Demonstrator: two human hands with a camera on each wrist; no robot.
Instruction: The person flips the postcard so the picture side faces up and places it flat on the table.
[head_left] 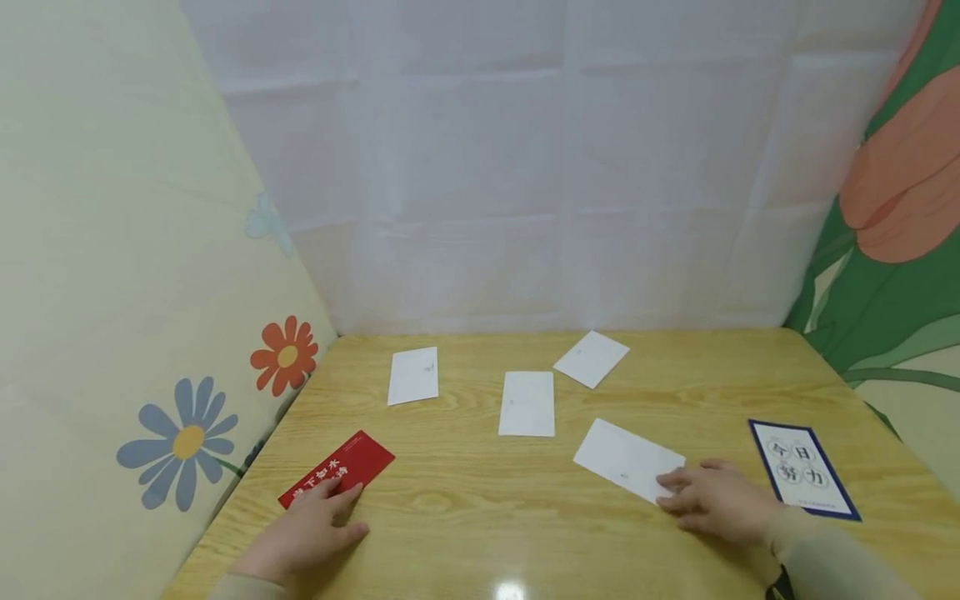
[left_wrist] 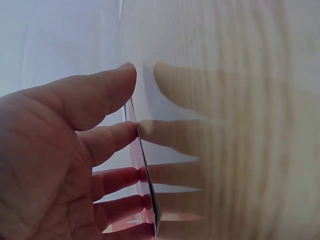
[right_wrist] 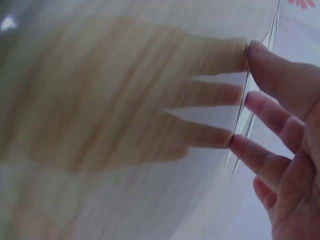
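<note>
On the left of the table lies a red card [head_left: 369,460] with white Chinese characters. My left hand [head_left: 303,533] rests its fingertips on the card's near part, covering some of the print; the thumb is spread to the right. In the left wrist view the fingers [left_wrist: 117,179] reach out fairly straight to the card's thin edge. A white card [head_left: 626,458] lies face-up or face-down, I cannot tell which, right of centre. My right hand [head_left: 723,504] touches its right end with extended fingertips. The right wrist view shows the fingers [right_wrist: 260,157] meeting the glossy surface.
Three more white cards lie farther back: one at left [head_left: 413,376], one in the middle [head_left: 527,404], one tilted behind [head_left: 592,359]. A blue-bordered card [head_left: 806,468] with characters lies right of my right hand. Fabric walls enclose the wooden table [head_left: 450,533].
</note>
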